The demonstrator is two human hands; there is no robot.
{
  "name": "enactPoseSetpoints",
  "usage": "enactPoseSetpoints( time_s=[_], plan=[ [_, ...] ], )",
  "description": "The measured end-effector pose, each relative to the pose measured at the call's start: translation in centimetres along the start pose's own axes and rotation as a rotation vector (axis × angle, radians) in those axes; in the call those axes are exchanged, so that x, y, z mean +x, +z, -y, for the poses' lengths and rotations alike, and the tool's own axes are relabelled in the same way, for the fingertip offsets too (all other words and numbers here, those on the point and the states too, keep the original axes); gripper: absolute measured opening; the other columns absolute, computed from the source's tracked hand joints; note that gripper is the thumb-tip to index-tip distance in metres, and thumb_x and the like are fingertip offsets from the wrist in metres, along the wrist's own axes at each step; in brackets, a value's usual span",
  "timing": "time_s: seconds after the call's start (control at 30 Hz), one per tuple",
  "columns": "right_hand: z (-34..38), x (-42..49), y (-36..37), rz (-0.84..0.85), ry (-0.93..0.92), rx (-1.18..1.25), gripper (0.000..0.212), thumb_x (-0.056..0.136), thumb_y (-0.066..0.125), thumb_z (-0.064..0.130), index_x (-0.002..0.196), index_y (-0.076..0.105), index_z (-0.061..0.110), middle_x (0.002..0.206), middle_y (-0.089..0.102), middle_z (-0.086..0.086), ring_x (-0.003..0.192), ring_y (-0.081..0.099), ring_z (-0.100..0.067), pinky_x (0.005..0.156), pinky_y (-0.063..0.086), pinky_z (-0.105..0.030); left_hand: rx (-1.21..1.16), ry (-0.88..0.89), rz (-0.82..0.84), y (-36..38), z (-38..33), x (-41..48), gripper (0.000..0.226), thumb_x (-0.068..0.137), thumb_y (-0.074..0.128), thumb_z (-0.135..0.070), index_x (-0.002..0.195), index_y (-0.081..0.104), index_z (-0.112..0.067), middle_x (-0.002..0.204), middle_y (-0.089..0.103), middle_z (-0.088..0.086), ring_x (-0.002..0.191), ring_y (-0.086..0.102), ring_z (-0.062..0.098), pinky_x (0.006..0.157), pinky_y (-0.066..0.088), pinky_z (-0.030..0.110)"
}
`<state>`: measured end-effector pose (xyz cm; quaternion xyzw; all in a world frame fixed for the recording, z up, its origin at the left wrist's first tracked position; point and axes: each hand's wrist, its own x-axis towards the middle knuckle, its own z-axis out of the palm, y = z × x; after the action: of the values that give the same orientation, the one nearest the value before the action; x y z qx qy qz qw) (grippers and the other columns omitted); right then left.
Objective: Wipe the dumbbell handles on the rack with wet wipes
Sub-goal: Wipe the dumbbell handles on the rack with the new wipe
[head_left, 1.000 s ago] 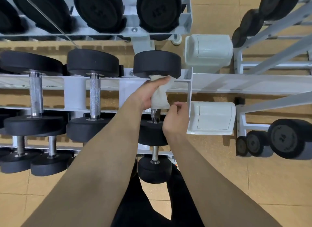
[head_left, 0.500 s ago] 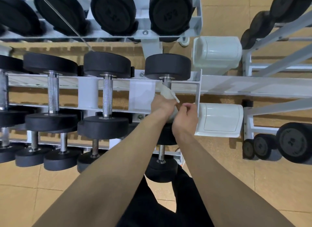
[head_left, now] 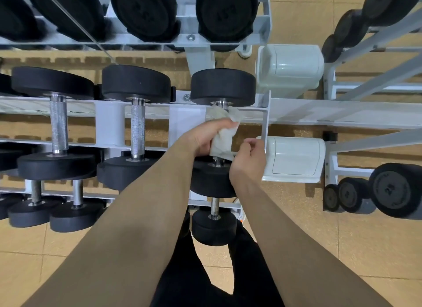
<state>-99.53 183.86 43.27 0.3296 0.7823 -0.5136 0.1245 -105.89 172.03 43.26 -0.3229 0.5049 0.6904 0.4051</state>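
Note:
A white wet wipe (head_left: 222, 135) is wrapped round the handle of the rightmost black dumbbell (head_left: 223, 86) on the middle tier of the grey rack (head_left: 109, 126). My left hand (head_left: 205, 137) grips the wipe and the handle under it. My right hand (head_left: 250, 157) sits just right of the handle with curled fingers, its thumb and fingertips at the wipe's lower right edge. Most of that handle is hidden by the wipe and my hands. Two more dumbbells with bare knurled steel handles (head_left: 138, 128) lie to the left on the same tier.
A white lidded box (head_left: 294, 158) hangs on the rack's right end plate, beside my right hand; a second one (head_left: 290, 67) sits higher. Smaller dumbbells (head_left: 213, 222) fill the lower tier, larger ones the top. Another rack with dumbbells (head_left: 397, 190) stands to the right on the tan floor.
My left hand slid the wipe down the handle toward the near weight, then back up to mid-handle. My right hand stayed close beside it. The camera view shifted slightly.

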Motion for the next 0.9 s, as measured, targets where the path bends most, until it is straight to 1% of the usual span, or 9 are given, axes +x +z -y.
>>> enactPoseSetpoints(
  time_s=[0.1, 0.2, 0.33, 0.47, 0.6, 0.7, 0.8, 0.83, 0.9],
  plan=[
    [0.2, -0.1, 0.0, 0.007, 0.008, -0.006, 0.019, 0.098, 0.042, 0.026, 0.11, 0.056, 0.022, 0.104, 0.063, 0.0, 0.091, 0.061, -0.016, 0.08, 0.048, -0.035, 0.121, -0.017, 0.003, -0.8, 1.9, 0.0, 0.041, 0.086, 0.08, -0.025, 0.12, 0.065, -0.009, 0.104, 0.076, 0.012, 0.098, 0.072, 0.026, 0.087, 0.058, 0.037],
    [0.4, -0.2, -0.1, 0.006, 0.014, -0.016, 0.019, 0.099, 0.043, 0.027, 0.111, 0.057, 0.022, 0.107, 0.062, 0.002, 0.097, 0.061, -0.018, 0.087, 0.049, -0.038, 0.248, 0.002, -0.104, -0.2, 2.3, -0.2, 0.054, 0.078, 0.086, -0.029, 0.123, 0.066, -0.009, 0.11, 0.076, 0.008, 0.104, 0.072, 0.023, 0.092, 0.057, 0.037],
    [0.5, -0.4, -0.3, 0.008, -0.003, -0.004, 0.017, 0.1, 0.043, 0.024, 0.111, 0.056, 0.021, 0.106, 0.061, 0.002, 0.097, 0.059, -0.016, 0.088, 0.048, -0.036, 0.386, 0.078, -0.501, 2.2, 2.6, 0.5, 0.04, 0.08, 0.079, -0.026, 0.113, 0.065, -0.007, 0.109, 0.072, 0.009, 0.1, 0.068, 0.023, 0.087, 0.057, 0.035],
    [0.3, -0.6, 0.1, -0.005, -0.023, -0.013, 0.019, 0.094, 0.04, 0.029, 0.105, 0.055, 0.025, 0.102, 0.063, 0.001, 0.093, 0.061, -0.018, 0.091, 0.052, -0.046, 0.216, 0.152, -0.633, 3.4, 0.2, 1.6, 0.028, 0.082, 0.079, -0.025, 0.096, 0.059, -0.013, 0.106, 0.07, 0.008, 0.099, 0.067, 0.026, 0.092, 0.057, 0.037],
    [0.1, -0.4, 0.2, -0.019, -0.006, 0.0, 0.016, 0.097, 0.041, 0.025, 0.104, 0.056, 0.025, 0.099, 0.062, 0.002, 0.089, 0.061, -0.016, 0.084, 0.052, -0.041, 0.081, 0.212, -0.373, 2.1, -2.3, 1.8, 0.021, 0.082, 0.081, -0.022, 0.097, 0.068, -0.014, 0.092, 0.072, 0.004, 0.09, 0.069, 0.024, 0.082, 0.056, 0.033],
    [0.1, -0.3, 0.1, -0.028, 0.015, 0.016, 0.019, 0.099, 0.043, 0.022, 0.11, 0.058, 0.021, 0.102, 0.062, 0.002, 0.09, 0.06, -0.013, 0.081, 0.049, -0.033, -0.023, 0.091, -0.076, 0.6, -1.5, 1.5, 0.018, 0.088, 0.075, -0.025, 0.101, 0.071, -0.014, 0.096, 0.075, 0.01, 0.092, 0.072, 0.028, 0.094, 0.056, 0.043],
    [0.2, -0.3, 0.2, -0.025, 0.027, 0.024, 0.019, 0.099, 0.043, 0.021, 0.11, 0.058, 0.021, 0.1, 0.061, 0.004, 0.089, 0.059, -0.011, 0.076, 0.042, -0.029, -0.055, 0.015, 0.012, -0.1, -1.2, 1.3, 0.015, 0.092, 0.07, -0.028, 0.098, 0.071, -0.014, 0.091, 0.075, 0.009, 0.083, 0.073, 0.025, 0.089, 0.058, 0.04],
    [0.3, -0.4, 0.2, -0.024, 0.031, 0.027, 0.018, 0.099, 0.043, 0.021, 0.109, 0.058, 0.021, 0.099, 0.061, 0.004, 0.088, 0.059, -0.012, 0.076, 0.041, -0.029, -0.023, 0.009, 0.022, -0.4, -1.0, 1.2, 0.018, 0.09, 0.072, -0.028, 0.101, 0.07, -0.014, 0.094, 0.075, 0.009, 0.085, 0.073, 0.025, 0.089, 0.058, 0.039],
    [0.2, -0.3, 0.2, -0.025, 0.029, 0.015, 0.017, 0.098, 0.043, 0.022, 0.107, 0.057, 0.021, 0.1, 0.061, 0.003, 0.089, 0.059, -0.014, 0.079, 0.042, -0.031, 0.094, -0.025, 0.012, -0.9, -0.1, 0.9, 0.049, 0.074, 0.086, -0.035, 0.114, 0.068, -0.012, 0.106, 0.075, 0.01, 0.099, 0.072, 0.026, 0.098, 0.056, 0.043]
  ],
)
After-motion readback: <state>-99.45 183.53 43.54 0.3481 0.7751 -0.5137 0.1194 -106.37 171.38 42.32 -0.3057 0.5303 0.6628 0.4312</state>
